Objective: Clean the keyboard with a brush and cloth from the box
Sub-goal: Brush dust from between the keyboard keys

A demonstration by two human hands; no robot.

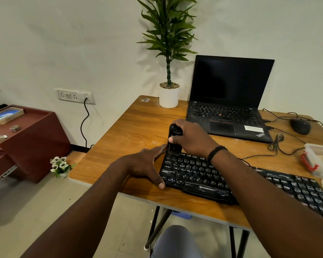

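Right hand (pixel 191 139): your fingers are curled round the glossy black plastic-handled brush (pixel 173 138), thumb across its front, holding it upright with the bristle end down on the top-left corner of the keys.

Left hand (pixel 147 164): your fingers lie straight and spread, holding nothing; the fingertips and thumb press the left end of the black Zebronics plastic keyboard (pixel 203 177) to steady it.

Keyboard: it lies near the front edge of the wood-grain table (pixel 138 127), in front of the laptop.

Progress, as judged: brushing looks under way at the first corner; the remaining rows appear untouched, and the cloth wipe is not yet done. No cloth is plainly visible.

Count:
- Brushes: one.
- Separate keyboards: one.
- Clear plastic lidded box with red clasp (pixel 319 161): one, at the table's right edge; its contents cannot be made out.
- Open black laptop (pixel 229 101): one, screen dark.
- Black mouse (pixel 300 126): one.
- Green potted plant in white pot (pixel 169 95): one.
- Hands: two, both at the keyboard.
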